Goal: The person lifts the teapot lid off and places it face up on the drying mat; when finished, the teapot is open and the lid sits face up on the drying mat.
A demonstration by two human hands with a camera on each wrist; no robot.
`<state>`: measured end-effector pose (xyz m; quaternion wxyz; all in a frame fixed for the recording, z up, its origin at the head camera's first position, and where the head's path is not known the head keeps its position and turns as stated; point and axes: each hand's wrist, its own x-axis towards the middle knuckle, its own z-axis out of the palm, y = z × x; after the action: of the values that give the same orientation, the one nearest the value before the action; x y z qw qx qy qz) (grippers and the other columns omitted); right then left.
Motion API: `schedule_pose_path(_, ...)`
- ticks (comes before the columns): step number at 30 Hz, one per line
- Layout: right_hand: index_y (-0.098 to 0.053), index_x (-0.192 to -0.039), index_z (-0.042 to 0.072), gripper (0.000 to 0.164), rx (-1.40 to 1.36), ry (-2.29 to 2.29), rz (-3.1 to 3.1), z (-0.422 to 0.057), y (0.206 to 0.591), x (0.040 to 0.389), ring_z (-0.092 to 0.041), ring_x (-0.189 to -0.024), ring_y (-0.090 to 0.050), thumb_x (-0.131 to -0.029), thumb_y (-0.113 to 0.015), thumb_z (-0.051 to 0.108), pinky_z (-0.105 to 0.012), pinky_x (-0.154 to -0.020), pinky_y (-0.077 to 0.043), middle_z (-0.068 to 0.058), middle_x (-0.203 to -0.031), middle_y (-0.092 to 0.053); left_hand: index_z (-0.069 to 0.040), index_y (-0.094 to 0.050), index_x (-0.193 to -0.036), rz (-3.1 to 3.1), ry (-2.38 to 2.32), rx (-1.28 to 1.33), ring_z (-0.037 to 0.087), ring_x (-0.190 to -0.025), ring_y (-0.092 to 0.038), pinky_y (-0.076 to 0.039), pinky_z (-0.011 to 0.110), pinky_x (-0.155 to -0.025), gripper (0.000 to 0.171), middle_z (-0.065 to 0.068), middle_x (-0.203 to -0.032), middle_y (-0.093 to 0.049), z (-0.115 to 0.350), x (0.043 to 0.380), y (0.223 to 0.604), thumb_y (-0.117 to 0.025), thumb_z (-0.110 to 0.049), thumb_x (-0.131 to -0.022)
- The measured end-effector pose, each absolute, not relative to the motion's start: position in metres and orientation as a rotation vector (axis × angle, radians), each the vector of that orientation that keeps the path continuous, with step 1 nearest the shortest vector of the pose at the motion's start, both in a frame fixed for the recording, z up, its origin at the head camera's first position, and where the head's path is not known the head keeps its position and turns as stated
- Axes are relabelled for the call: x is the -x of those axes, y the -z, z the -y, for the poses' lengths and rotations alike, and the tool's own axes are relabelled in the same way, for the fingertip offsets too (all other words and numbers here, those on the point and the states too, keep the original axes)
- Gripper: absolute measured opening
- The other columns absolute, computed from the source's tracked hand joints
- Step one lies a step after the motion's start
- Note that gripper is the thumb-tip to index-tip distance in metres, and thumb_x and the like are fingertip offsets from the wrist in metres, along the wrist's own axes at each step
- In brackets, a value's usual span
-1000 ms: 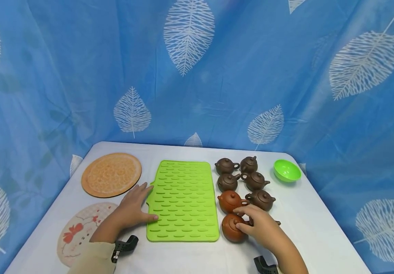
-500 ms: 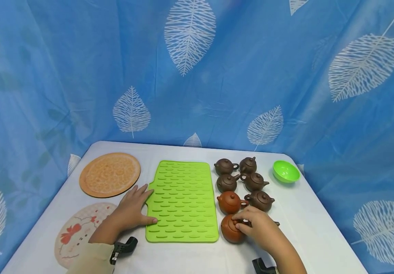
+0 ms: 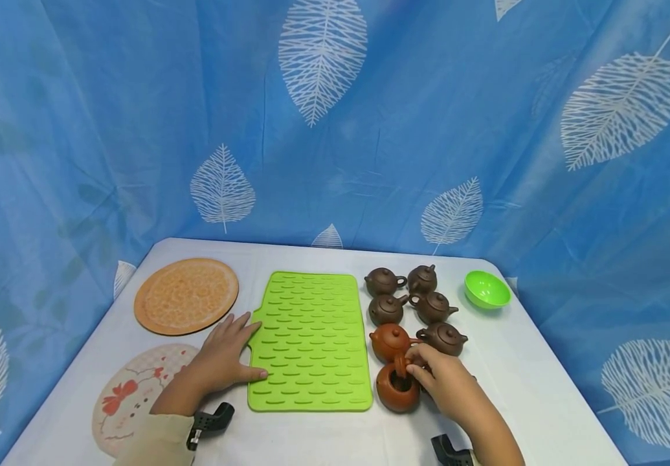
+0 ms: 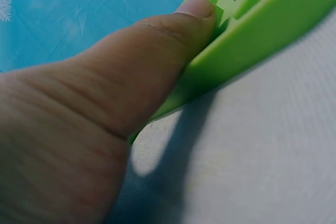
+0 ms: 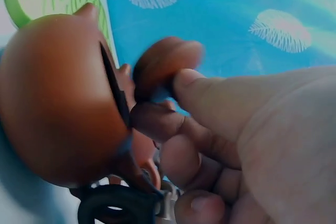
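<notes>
No readable text, labels or numbers.

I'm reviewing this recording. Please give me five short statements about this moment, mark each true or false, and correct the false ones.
1. The right hand holds the lid of the near reddish teapot, whose mouth is uncovered. True.
2. The left hand touches the round tan mat. False: it touches the green mat, at its left edge in the head view.
3. In the head view, the green bowl is to the right of the brown teapots. True.
4. A teapot stands on the green mat. False: the teapots stand on the white table, to the right of that mat in the head view.
5. The other reddish teapot has its lid on. True.
</notes>
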<state>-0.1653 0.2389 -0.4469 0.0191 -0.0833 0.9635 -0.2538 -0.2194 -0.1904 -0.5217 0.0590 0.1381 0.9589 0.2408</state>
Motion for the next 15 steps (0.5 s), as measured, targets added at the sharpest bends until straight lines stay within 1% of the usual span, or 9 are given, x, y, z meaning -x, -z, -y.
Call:
schedule_pose_path(2,-0.066,-0.107,0.023,0.014,0.243,0.848,-2.975,-0.238,0.448,0.166,-0.005,-0.09,-0.067,-0.098,-0.074,0.016,-0.031,-0.077,-0.057,0.012,-0.093,-0.071,-0.01,-0.044,-0.159,-2.905,-0.736,-0.423,0.052,-0.158,-0.012,-0.012,0.071,-0.125,0.113,0.021,-0.171,-0.026,0.191,0.22,0.521,-0.085,-0.071,-0.072)
schedule_pose_path(5,-0.064,-0.11,0.018,0.015,0.204,1.042,-2.891,-0.236,0.451,0.166,-0.006,-0.092,-0.068,-0.1,-0.072,0.011,-0.026,-0.077,-0.058,0.007,-0.096,-0.073,-0.01,-0.045,-0.159,-2.905,-0.744,-0.422,0.052,-0.158,-0.012,-0.012,0.071,-0.125,0.113,0.022,-0.17,-0.027,0.191,0.22,0.521,-0.085,-0.07,-0.072)
schedule_pose_path(7,-0.063,-0.112,0.014,0.014,0.182,1.229,-2.77,-0.234,0.453,0.166,-0.008,-0.089,-0.067,-0.101,-0.069,0.008,-0.024,-0.072,-0.057,0.002,-0.097,-0.072,-0.009,-0.045,-0.159,-2.906,-0.744,-0.423,0.053,-0.158,-0.012,-0.012,0.072,-0.125,0.113,0.022,-0.17,-0.027,0.191,0.22,0.52,-0.086,-0.07,-0.072)
schedule_pose_path(9,-0.061,-0.114,0.007,0.014,0.19,1.429,-2.614,-0.231,0.455,0.165,-0.01,-0.085,-0.064,-0.101,-0.066,0.005,-0.023,-0.068,-0.054,-0.005,-0.099,-0.071,-0.01,-0.045,-0.159,-2.905,-0.739,-0.416,0.053,-0.158,-0.012,-0.012,0.071,-0.125,0.113,0.022,-0.17,-0.027,0.191,0.219,0.52,-0.086,-0.069,-0.072)
schedule_pose_path(12,-0.058,-0.117,-0.003,0.019,0.226,1.643,-2.405,-0.227,0.459,0.163,-0.012,-0.083,-0.063,-0.098,-0.062,0.0,-0.024,-0.067,-0.053,-0.011,-0.101,-0.071,-0.01,-0.045,-0.159,-2.904,-0.73,-0.417,0.052,-0.158,-0.012,-0.012,0.071,-0.125,0.113,0.021,-0.17,-0.027,0.191,0.219,0.52,-0.086,-0.069,-0.072)
schedule_pose_path(15,-0.056,-0.117,-0.006,0.024,0.233,1.775,-2.28,-0.222,0.463,0.162,-0.011,-0.084,-0.064,-0.094,-0.063,-0.003,-0.024,-0.07,-0.055,-0.01,-0.103,-0.071,-0.01,-0.045,-0.159,-2.903,-0.728,-0.417,0.052,-0.158,-0.012,-0.013,0.071,-0.125,0.112,0.021,-0.171,-0.027,0.19,0.219,0.52,-0.086,-0.069,-0.072)
